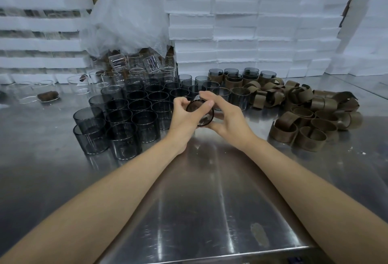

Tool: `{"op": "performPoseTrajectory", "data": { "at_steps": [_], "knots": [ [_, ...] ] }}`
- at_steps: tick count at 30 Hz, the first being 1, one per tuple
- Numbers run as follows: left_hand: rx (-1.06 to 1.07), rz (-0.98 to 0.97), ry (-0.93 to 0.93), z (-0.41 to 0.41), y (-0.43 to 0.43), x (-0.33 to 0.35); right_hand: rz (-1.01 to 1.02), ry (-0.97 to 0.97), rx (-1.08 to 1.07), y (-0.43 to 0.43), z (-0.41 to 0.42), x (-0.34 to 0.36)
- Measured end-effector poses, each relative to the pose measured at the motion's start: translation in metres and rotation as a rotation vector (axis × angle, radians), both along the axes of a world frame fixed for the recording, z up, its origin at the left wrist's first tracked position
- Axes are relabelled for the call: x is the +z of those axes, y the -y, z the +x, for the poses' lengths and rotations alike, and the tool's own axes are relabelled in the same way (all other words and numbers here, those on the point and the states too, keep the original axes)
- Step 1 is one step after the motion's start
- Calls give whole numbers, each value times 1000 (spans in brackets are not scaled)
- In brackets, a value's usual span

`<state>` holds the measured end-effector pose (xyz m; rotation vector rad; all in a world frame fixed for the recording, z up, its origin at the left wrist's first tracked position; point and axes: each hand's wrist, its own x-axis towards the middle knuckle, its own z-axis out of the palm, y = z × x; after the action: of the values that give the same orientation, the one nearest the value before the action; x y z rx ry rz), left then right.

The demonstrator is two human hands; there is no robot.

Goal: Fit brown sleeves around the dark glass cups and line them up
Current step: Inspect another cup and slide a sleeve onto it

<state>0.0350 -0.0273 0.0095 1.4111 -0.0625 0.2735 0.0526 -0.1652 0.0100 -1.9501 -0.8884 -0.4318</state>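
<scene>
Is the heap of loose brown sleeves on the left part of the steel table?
No, the heap of loose brown sleeves lies on the right of the steel table.

Bare cups (134, 114) left on table (199, 211); loose sleeves (310, 112) right.

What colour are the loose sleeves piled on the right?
Brown sleeves, clearest in the head view.

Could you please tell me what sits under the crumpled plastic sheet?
Only clear glass cups show below the plastic sheet; anything further up or behind is covered.
</scene>
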Motion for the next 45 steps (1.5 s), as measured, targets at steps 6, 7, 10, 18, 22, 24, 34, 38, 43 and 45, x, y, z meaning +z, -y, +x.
{"op": "performPoseTrajectory", "data": {
  "at_steps": [6,7,10,18,22,24,34,38,43,45],
  "knots": [
    [21,71,71,4,2,-7,85,-84,-10,0,4,-4],
    [21,80,83,3,3,-7,94,-86,-20,0,4,-4],
    [14,95,111,1,4,-7,139,-101,-45,1,6,-5],
    [-103,-7,108,-5,1,0,287,-165,-96,6,12,-3],
    [-151,-60,83,-2,-2,0,323,-177,-78,7,15,-4],
    [-157,-109,66,-1,-2,0,331,-174,-67,7,16,-4],
    [-82,-161,64,3,-5,-1,305,-155,-58,6,12,-6],
    [-25,-121,106,3,-2,-2,370,-218,-45,3,12,-4],
    [134,-11,281,1,1,-3,654,-543,151,1,6,4],
    [204,19,321,2,0,-2,769,-698,231,-1,4,7]
  ]
}}
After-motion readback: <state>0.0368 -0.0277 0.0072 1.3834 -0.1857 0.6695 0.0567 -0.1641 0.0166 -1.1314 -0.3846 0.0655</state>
